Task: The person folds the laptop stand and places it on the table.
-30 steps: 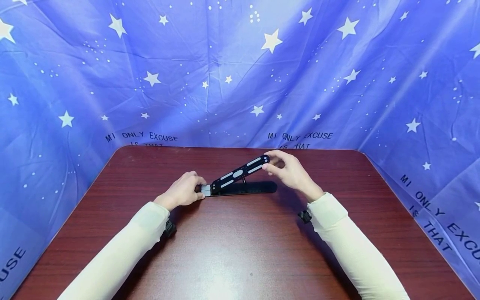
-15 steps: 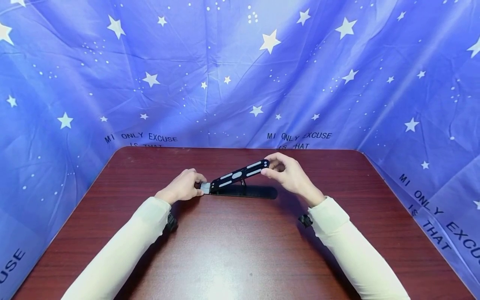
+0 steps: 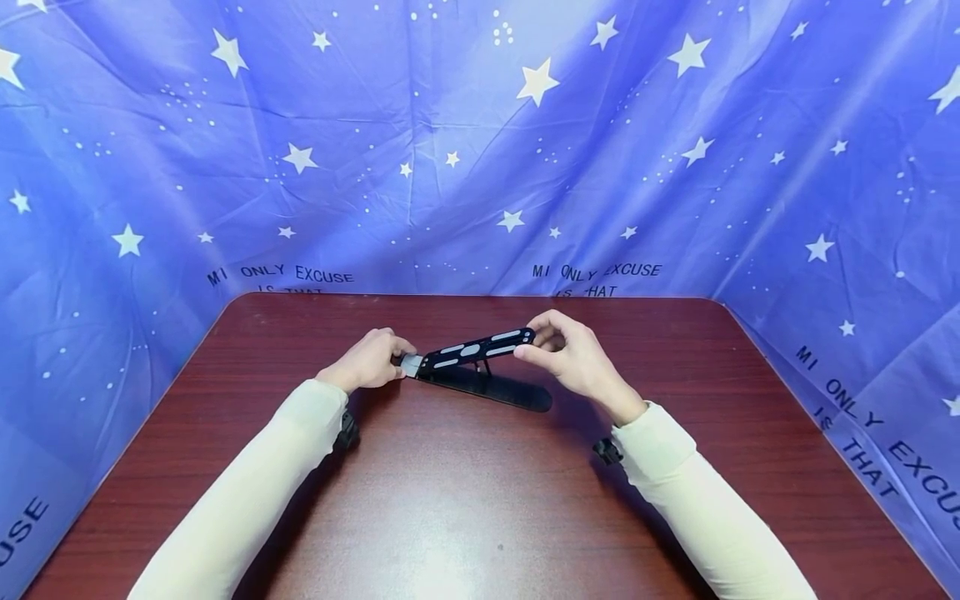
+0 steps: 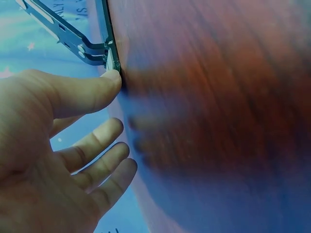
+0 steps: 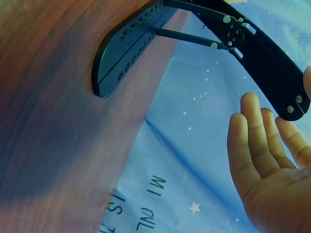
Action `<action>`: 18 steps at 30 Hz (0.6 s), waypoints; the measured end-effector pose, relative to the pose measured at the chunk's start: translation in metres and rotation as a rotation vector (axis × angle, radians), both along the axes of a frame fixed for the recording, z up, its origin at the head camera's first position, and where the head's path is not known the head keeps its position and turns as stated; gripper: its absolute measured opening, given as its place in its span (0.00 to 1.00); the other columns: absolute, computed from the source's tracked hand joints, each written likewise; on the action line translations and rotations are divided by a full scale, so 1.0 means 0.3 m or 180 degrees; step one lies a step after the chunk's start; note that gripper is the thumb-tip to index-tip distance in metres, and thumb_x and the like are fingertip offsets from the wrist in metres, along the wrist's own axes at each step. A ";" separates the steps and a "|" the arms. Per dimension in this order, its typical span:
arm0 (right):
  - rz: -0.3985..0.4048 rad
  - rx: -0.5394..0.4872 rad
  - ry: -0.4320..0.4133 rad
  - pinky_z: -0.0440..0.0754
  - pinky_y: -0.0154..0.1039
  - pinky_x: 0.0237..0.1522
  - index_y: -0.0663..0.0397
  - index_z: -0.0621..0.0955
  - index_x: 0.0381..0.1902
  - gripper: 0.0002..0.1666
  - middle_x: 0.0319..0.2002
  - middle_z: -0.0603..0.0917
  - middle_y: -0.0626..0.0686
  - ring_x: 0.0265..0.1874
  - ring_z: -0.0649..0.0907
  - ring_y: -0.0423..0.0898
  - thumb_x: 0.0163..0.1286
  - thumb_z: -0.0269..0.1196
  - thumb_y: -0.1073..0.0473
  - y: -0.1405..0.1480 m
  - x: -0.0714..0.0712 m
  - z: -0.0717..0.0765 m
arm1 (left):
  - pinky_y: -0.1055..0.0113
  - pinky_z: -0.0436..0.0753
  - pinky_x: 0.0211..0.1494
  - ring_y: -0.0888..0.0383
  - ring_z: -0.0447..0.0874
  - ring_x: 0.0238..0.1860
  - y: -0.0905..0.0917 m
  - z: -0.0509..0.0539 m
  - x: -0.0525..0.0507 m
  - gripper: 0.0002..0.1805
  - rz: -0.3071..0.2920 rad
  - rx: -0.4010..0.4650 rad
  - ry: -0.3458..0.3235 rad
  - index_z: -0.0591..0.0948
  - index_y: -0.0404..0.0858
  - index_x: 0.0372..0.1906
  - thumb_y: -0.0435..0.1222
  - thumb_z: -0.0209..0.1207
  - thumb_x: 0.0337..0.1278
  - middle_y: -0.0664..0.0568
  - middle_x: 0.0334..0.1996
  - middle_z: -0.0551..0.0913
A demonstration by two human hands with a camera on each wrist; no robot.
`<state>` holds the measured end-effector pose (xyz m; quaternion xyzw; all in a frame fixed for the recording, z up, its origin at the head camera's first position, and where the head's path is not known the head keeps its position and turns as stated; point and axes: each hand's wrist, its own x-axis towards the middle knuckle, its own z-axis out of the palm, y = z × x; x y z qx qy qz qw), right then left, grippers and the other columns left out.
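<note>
A black folding laptop stand point(image 3: 471, 350) with light grey pads is on the table, its upper panel tilted up from a long, flat base point(image 3: 510, 392). Thin support legs point(image 5: 192, 39) join the panel to the notched base in the right wrist view. At the stand's silver-grey hinged end, my left hand point(image 3: 367, 358) pinches with the thumb, while several fingers stay spread away from it in the left wrist view. My right hand point(image 3: 573, 354) holds the panel's raised, rounded end between thumb and index finger; its other fingers stand free. The left index fingertip is mostly hidden.
The dark red wooden table point(image 3: 450, 500) carries the stand near its back half. A blue star-printed cloth point(image 3: 420, 167) hangs close behind the table's back edge and along both sides. Both wrists wear small black devices point(image 3: 607, 451).
The upper panel's raised end has come down slightly with my right hand. The base's right end has swung toward me, while my left hand has shifted slightly away from me.
</note>
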<state>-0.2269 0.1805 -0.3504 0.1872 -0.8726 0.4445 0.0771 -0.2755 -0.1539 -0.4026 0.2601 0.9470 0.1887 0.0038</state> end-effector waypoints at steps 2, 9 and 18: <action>-0.0016 0.0001 0.0004 0.80 0.39 0.33 0.47 0.79 0.40 0.20 0.31 0.83 0.48 0.28 0.82 0.45 0.54 0.73 0.47 -0.004 0.005 -0.002 | 0.57 0.77 0.47 0.51 0.78 0.41 0.004 0.001 -0.010 0.19 -0.0018 0.0014 0.0032 0.86 0.38 0.45 0.29 0.69 0.42 0.45 0.37 0.84; -0.0084 0.0004 0.0023 0.80 0.39 0.34 0.46 0.78 0.38 0.20 0.31 0.82 0.47 0.29 0.82 0.43 0.53 0.73 0.46 -0.022 0.023 -0.009 | 0.58 0.77 0.46 0.52 0.77 0.41 0.013 -0.003 -0.044 0.20 -0.0039 -0.0020 0.0059 0.86 0.39 0.45 0.27 0.68 0.40 0.46 0.36 0.84; -0.0124 0.0037 0.0002 0.79 0.40 0.34 0.46 0.76 0.38 0.22 0.31 0.82 0.47 0.29 0.82 0.42 0.53 0.73 0.44 -0.036 0.044 -0.005 | 0.56 0.77 0.53 0.50 0.79 0.45 0.031 -0.002 -0.075 0.20 -0.0022 -0.0033 -0.0022 0.86 0.39 0.47 0.25 0.66 0.42 0.45 0.42 0.85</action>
